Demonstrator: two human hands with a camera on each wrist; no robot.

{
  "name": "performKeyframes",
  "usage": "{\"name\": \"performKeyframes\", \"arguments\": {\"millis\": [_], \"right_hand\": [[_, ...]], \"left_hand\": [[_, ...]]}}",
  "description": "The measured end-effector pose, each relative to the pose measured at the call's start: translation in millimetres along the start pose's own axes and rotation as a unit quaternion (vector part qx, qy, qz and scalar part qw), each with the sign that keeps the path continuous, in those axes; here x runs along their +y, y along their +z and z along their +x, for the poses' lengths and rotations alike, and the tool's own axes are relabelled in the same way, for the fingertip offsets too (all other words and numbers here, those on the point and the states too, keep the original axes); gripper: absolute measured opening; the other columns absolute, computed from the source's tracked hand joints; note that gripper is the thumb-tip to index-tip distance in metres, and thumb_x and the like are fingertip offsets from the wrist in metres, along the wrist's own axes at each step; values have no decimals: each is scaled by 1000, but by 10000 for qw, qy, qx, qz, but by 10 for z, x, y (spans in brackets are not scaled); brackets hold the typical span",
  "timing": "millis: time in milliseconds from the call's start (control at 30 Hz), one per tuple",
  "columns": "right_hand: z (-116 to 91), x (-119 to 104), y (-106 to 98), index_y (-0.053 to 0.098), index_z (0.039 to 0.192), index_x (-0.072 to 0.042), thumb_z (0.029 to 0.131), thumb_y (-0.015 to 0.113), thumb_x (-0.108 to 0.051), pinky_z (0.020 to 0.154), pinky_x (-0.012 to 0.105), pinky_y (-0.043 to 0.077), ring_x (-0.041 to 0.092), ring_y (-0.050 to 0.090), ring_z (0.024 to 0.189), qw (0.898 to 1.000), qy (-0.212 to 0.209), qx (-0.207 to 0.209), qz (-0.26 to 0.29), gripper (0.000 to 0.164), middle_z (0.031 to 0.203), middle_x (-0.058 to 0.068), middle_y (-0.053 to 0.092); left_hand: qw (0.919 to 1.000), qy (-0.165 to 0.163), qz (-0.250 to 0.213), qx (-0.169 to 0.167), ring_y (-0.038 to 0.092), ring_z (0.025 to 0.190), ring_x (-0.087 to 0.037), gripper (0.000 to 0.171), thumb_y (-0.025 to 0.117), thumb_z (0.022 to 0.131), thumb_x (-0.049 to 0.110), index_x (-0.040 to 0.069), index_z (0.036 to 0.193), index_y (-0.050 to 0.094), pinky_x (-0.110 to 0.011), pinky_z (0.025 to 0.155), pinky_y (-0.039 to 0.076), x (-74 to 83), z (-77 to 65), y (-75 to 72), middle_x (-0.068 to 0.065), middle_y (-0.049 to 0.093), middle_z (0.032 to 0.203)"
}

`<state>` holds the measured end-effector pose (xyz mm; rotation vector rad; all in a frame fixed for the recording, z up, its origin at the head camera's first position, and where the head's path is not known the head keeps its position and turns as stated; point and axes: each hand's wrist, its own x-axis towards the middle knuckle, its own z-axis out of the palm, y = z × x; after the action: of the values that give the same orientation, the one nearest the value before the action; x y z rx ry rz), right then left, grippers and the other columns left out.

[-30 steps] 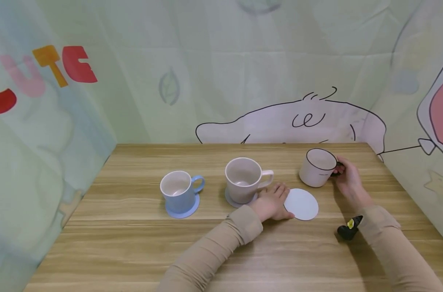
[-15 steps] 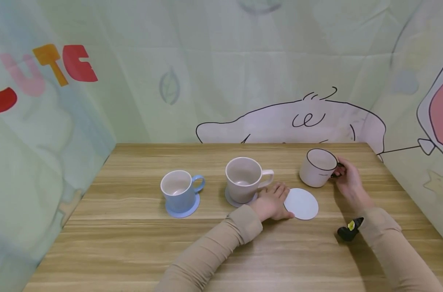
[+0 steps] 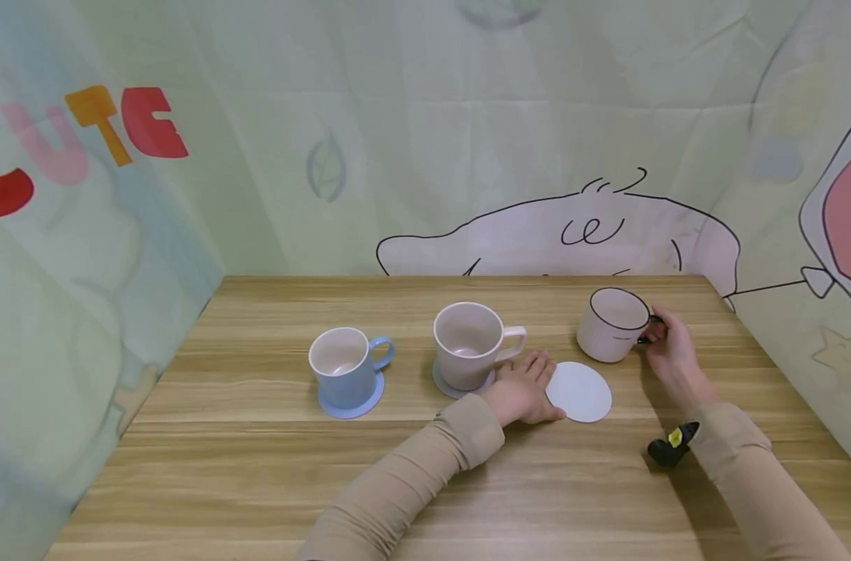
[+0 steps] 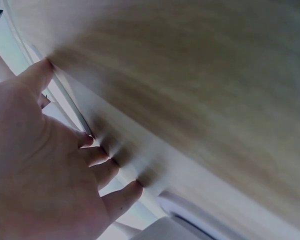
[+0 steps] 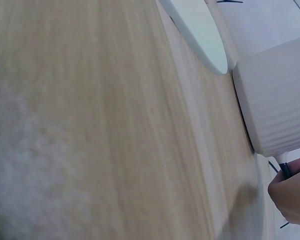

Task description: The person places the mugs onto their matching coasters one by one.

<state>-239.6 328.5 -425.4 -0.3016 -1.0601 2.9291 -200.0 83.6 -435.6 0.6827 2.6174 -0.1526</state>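
In the head view my left hand point(image 3: 527, 389) lies at the left edge of a round white coaster point(image 3: 579, 392), fingers spread and fairly straight. Its fingertips rest on the tabletop at the coaster in the left wrist view. My right hand point(image 3: 671, 351) holds the black handle of a white mug point(image 3: 611, 327) with a black rim, behind and right of that coaster. Ribbed sides show on this mug point(image 5: 277, 95) in the right wrist view, where its base is close to the wood. Left of my left hand, a pale pinkish mug point(image 3: 466, 347) stands upright on a grey coaster point(image 3: 443, 384).
A blue mug point(image 3: 341, 370) with a white inside stands on a blue coaster point(image 3: 351, 409) at the left. Near my right cuff is a black object point(image 3: 671, 448) with a yellow mark. A printed cloth point(image 3: 425, 140) hangs behind the wooden table point(image 3: 257, 483).
The black-rimmed mug and my right hand have shifted very slightly right and toward me. My left hand and the coasters stay where they were.
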Motion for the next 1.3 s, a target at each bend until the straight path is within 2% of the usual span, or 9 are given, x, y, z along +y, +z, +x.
{"name": "performKeyframes", "arguments": {"millis": [67,300,467,700,1000,1300], "right_hand": [[-14,-4,-9,49,57,-5,102,38,-8,60,23,31,14,27,51,10000,25,-9,83,46,47,1,40],[-54,-17,-30,48,58,-4,102,38,-9,59,23,32,14,33,50,9998,31,127,169,45,48,2,41],[-98,-29,-37,45,59,-4,103,38,-10,62,24,31,15,26,53,9997,103,66,227,44,50,2,39],[-150,-33,-48,44,61,-5,103,40,-11,65,25,29,15,25,55,9998,15,-96,196,42,52,2,40],[-234,-10,-46,47,65,-5,100,49,-13,68,26,30,17,24,58,9991,114,-176,371,36,54,3,39],[-307,-2,-9,47,67,-5,101,45,-14,69,26,29,17,23,59,9970,212,-366,646,36,56,3,40]], "left_hand": [[10000,-3,73,13,-2,151,-5,85,40,90,70,29,155,4,-35,122,13,5,-15,-5,11,-3,163],[10000,12,1,14,-2,151,-6,83,39,91,68,28,156,5,-35,122,13,17,-117,-62,10,-2,164],[9999,37,-152,40,1,151,-6,83,42,91,66,28,156,8,-35,122,14,11,-193,-108,10,1,164],[10000,-22,-67,-63,-3,151,-6,84,39,91,68,29,155,3,-35,123,12,15,-127,-76,11,-3,163],[9997,15,-224,62,1,151,-7,83,43,91,66,27,156,8,-35,123,13,12,-239,-137,10,2,164],[9997,13,-196,143,2,151,-7,83,42,91,67,27,156,10,-36,122,14,18,-232,-112,10,3,164]]}}
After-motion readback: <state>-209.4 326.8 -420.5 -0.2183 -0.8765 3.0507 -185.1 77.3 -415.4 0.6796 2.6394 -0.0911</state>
